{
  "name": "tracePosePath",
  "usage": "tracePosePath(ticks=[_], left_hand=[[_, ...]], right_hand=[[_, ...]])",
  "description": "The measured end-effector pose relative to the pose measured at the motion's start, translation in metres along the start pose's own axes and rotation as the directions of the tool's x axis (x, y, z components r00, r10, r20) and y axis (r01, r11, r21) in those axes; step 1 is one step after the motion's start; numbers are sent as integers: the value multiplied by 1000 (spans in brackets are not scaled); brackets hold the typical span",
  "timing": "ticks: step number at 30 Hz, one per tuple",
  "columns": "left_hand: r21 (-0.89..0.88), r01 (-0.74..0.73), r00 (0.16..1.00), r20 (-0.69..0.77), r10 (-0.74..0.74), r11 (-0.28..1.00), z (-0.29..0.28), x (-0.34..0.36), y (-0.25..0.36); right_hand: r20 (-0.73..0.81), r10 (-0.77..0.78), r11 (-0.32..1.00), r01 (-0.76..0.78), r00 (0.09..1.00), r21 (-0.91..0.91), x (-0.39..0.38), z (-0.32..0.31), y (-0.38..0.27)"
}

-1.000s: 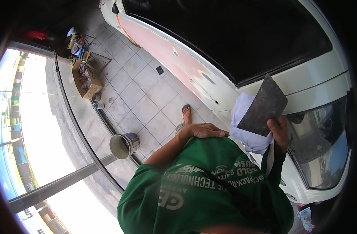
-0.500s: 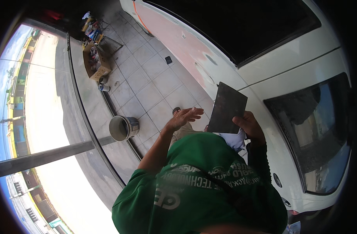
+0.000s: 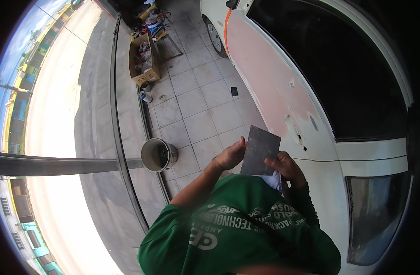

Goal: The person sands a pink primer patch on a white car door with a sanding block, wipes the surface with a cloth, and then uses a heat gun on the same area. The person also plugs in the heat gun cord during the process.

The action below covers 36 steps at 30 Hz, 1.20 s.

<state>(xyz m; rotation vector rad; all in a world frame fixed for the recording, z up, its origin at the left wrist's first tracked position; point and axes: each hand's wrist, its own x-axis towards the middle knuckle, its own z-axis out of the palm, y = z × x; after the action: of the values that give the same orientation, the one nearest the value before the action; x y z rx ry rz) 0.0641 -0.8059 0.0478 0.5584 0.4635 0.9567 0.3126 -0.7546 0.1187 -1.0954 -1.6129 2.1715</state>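
Left hand [image 3: 232, 156] has come nearer to dark sheet [image 3: 258, 152]. Sheet is between hands, long axis pointing forward; right hand [image 3: 289, 167] clamped on its right edge. Left at left edge; gripping, cannot tell.

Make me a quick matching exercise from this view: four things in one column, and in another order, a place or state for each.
Things:
1. Dark grey rectangular sheet
2. Round grey plastic bucket
3. Open brown cardboard box
4. Small flat black object

Places and states:
A. Holding a jumble of items
B. On the floor tiles, close to the white car
C. Gripped by the right hand
D. On the floor, left of the person's left forearm

Pairs: 1-C, 2-D, 3-A, 4-B.
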Motion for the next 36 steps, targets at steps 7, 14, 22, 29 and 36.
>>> tracePosePath(ticks=[7, 14, 22, 29, 36], left_hand=[[356, -112, 983, -96, 155, 928, -98, -64, 46], [125, -226, 790, -557, 257, 966, -145, -60, 118], [159, -133, 424, -883, 201, 978, -297, -85, 177], [328, -88, 347, -875, 337, 941, -328, -31, 285], [580, -188, 404, -690, 600, 793, -370, 98, 424]], right_hand=[[130, -122, 991, 113, 984, 73, 117, 57, -69], [-166, -29, 984, 57, 986, 169, 206, 23, -93], [-106, -26, 975, 49, 994, 218, 348, -38, -79], [25, 24, 977, -18, 999, -215, 474, -74, -149], [-142, 40, 963, -77, 989, -260, 533, -125, -200]])
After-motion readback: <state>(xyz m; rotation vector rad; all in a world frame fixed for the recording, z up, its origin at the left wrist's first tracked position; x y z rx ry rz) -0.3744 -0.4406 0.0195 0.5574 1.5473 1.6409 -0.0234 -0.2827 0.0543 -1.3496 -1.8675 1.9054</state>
